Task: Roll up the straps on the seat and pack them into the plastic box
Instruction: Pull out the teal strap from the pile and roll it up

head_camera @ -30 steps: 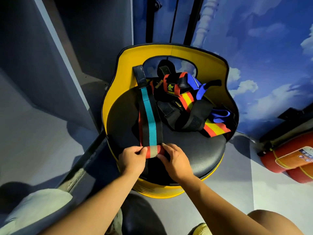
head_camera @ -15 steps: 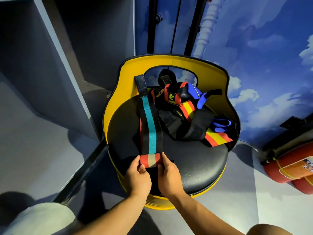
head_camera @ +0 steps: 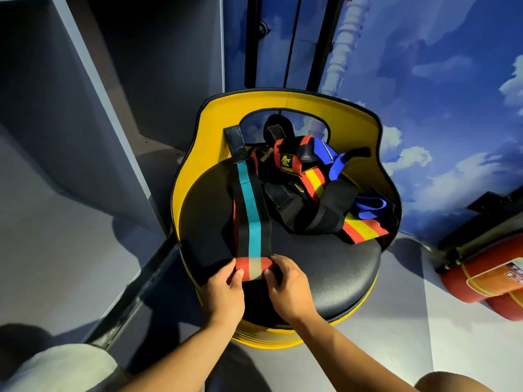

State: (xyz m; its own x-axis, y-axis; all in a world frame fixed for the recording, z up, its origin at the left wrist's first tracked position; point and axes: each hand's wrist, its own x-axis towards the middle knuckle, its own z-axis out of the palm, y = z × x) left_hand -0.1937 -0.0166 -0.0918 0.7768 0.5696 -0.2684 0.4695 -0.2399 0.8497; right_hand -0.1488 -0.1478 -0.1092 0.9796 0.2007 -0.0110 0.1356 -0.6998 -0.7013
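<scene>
Both hands, left hand (head_camera: pixel 225 290) and right hand (head_camera: pixel 288 290), have fingers clamped on the small roll (head_camera: pixel 252 268) at the seat (head_camera: pixel 325 267) front edge, keeping the teal strap (head_camera: pixel 250 210) tight.

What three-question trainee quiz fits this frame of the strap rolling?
1. True or false: both hands grip the roll at the near end of the teal-striped strap.
2. Which lies farther right on the seat? A: the strap pile; B: the teal-striped strap.
3. Fill in: the plastic box is ___ in this view.

Key: 1 true, left hand and right hand flank it; 2 A; 3 not visible.
</scene>
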